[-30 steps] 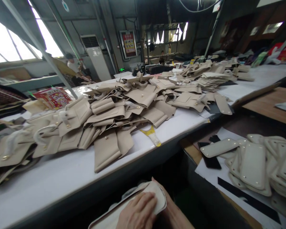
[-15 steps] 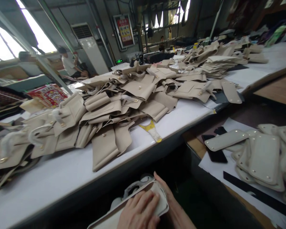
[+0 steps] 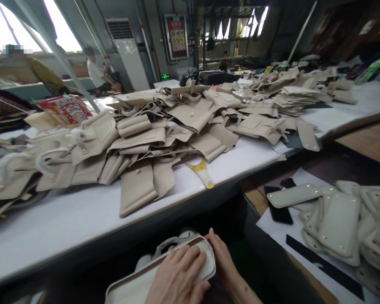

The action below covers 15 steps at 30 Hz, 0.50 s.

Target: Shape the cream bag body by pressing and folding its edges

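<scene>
Dim grey walls, a framed red poster [image 3: 177, 37] and bright windows [image 3: 61, 25] stood behind a long white tabletop [image 3: 72, 219], where beige bag pieces [image 3: 183, 120] lay heaped from the left end along the middle, one folded piece reaching near the front edge. A yellow-and-white piece [image 3: 202, 174] lay beside the heap, close to that same edge. Below the front edge, off the tabletop, the person held a pale bag [image 3: 126, 287] with a rounded end and a brown-lined rim. The left hand [image 3: 179, 268] lay palm down on its pale face, fingers extended and nearly together, thumb apart. The right hand [image 3: 223, 255] held the rounded right end, one digit raised beside the rim; its remaining fingers were hidden, so how tightly they gripped could not be told. To the right, on a white sheet [image 3: 270, 230], studded pale panels [image 3: 338, 219] lay piled near a black strip [image 3: 324, 266].
</scene>
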### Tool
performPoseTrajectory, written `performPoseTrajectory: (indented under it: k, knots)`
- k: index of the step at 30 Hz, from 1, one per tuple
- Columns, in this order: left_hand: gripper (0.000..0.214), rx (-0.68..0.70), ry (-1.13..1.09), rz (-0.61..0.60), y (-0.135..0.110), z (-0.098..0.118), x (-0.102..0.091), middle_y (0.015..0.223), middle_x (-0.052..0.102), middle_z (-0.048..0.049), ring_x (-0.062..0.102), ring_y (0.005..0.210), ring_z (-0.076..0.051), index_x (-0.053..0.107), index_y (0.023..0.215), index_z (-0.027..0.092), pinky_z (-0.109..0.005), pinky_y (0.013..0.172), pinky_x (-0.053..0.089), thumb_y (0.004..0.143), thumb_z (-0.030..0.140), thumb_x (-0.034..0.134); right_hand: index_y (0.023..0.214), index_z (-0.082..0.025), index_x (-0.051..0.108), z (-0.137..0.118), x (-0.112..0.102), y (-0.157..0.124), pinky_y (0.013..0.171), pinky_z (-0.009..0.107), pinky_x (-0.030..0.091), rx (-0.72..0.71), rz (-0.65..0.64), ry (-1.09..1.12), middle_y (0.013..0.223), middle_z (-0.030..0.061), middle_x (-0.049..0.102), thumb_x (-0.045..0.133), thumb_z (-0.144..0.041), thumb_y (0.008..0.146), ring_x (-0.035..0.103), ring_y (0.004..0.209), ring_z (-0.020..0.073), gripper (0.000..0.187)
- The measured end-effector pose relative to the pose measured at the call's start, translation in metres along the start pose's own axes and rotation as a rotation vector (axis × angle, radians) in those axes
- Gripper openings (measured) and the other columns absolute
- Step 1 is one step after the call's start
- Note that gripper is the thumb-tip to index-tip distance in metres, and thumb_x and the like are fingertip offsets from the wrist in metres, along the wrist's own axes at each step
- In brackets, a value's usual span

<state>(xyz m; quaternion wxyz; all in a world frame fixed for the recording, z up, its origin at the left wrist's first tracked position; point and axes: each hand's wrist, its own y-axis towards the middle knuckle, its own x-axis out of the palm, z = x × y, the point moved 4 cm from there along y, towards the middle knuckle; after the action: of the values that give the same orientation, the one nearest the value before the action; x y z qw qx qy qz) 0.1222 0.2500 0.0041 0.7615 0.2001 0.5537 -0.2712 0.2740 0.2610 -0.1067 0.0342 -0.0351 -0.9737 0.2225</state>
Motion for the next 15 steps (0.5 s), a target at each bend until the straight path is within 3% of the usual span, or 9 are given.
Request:
performPoseTrajectory:
  k: [4, 8, 15]
  knots:
    - [0.036, -0.074, -0.095, -0.081, 0.0, 0.004, -0.002, 0.124, 0.064, 0.0006, 0.058, 0.113, -0.024, 0.058, 0.124, 0.028, -0.041, 0.098, 0.047, 0.091, 0.042, 0.061, 0.105, -0.018, 0.066, -0.03, -0.015, -0.021, 0.074, 0.03, 0.051, -0.149, -0.08, -0.272, 0.097, 0.0085, 0.069, 0.051, -0.061, 0.09, 0.066, 0.088, 0.0227, 0.048]
    - [0.026, -0.075, -0.128, -0.086, -0.001, 0.009, -0.003, 0.122, 0.062, -0.0015, 0.055, 0.115, -0.024, 0.06, 0.118, 0.026, -0.043, 0.103, 0.043, 0.093, 0.031, 0.057, 0.096, -0.019, 0.066, -0.063, -0.008, -0.052, 0.073, 0.031, 0.045, -0.323, -0.11, -0.786, 0.088, 0.0086, 0.066, 0.044, -0.043, 0.096, 0.063, 0.08, 0.0219, 0.033]
    - [0.026, -0.053, -0.185, -0.083, -0.006, 0.002, -0.004, 0.121, 0.062, -0.0016, 0.055, 0.111, -0.024, 0.059, 0.116, 0.027, -0.043, 0.101, 0.044, 0.092, 0.034, 0.059, 0.079, -0.019, 0.059, -0.061, 0.008, -0.052, 0.069, 0.032, 0.038, -0.265, -0.079, -1.113, 0.082, 0.0117, 0.069, 0.027, -0.028, 0.099, 0.066, 0.076, 0.0232, 0.039]
